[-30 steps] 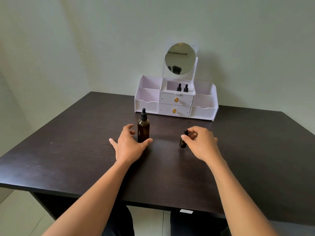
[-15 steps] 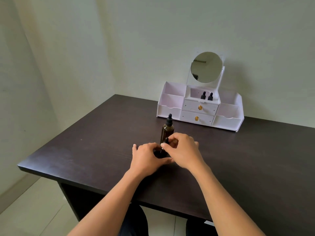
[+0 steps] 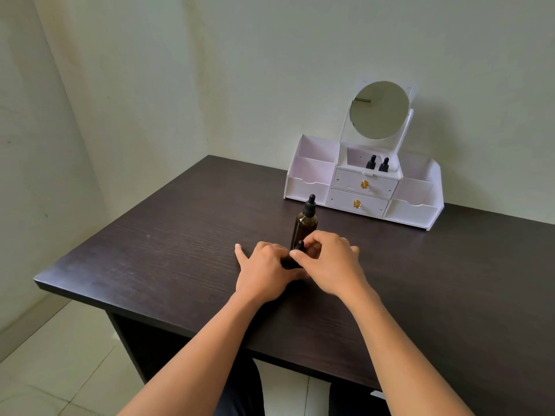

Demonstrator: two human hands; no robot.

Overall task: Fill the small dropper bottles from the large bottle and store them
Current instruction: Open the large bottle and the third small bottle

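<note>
Bringing both hands together on the small dropper bottle [image 3: 295, 257]: a second ago it stood apart at the right; now it sits on the bench [image 3: 168, 235] just before the large bottle [image 3: 304, 226]. Left hand [image 3: 264, 273] wraps its base, right hand [image 3: 327, 261] pinches its cap. I judge uncapping next. Two small bottles [image 3: 377, 164] already sit in the organizer [image 3: 309, 187].

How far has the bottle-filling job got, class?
Seemingly done: two small dropper bottles stand in the organiser. In hand: left hand and right hand grip a third small bottle, cap on. Left: filling it from the large bottle, then storing it.
</note>
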